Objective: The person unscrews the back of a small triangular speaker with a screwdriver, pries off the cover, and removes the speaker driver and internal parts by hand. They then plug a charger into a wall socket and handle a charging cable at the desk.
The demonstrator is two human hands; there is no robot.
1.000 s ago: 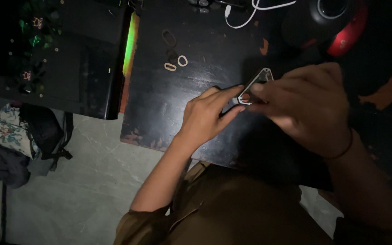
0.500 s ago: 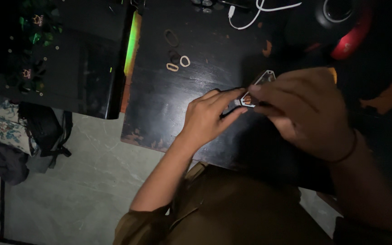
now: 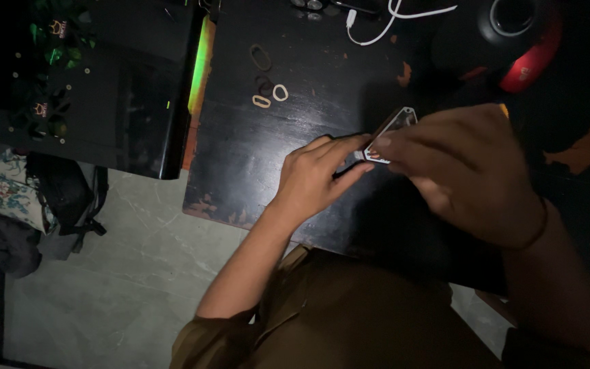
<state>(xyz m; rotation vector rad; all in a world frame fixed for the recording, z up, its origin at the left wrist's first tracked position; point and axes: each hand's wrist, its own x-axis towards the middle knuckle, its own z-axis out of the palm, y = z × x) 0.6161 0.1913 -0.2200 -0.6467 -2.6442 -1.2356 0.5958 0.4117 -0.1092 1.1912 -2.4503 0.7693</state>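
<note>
My left hand (image 3: pixel 312 179) and my right hand (image 3: pixel 466 167) meet over the dark wooden table (image 3: pixel 240 178). Between their fingertips is a small flat object (image 3: pixel 395 125) with a pale rim and a dark middle, tilted up to the right. My left thumb and forefinger pinch its lower end. The fingers of my right hand close over the same end from the right and hide part of it. A thin dark band circles my right wrist.
Several small oval rings (image 3: pixel 271 96) lie on the table behind my left hand. A white cable (image 3: pixel 390 20) and a black-and-red round device (image 3: pixel 524 37) sit at the far edge. A black box with a green light strip (image 3: pixel 199 68) stands left. Bags (image 3: pixel 15 205) lie on the floor.
Both hands stay on the small flat object almost where they were. My left fingers have closed a little more tightly on its lower end.
</note>
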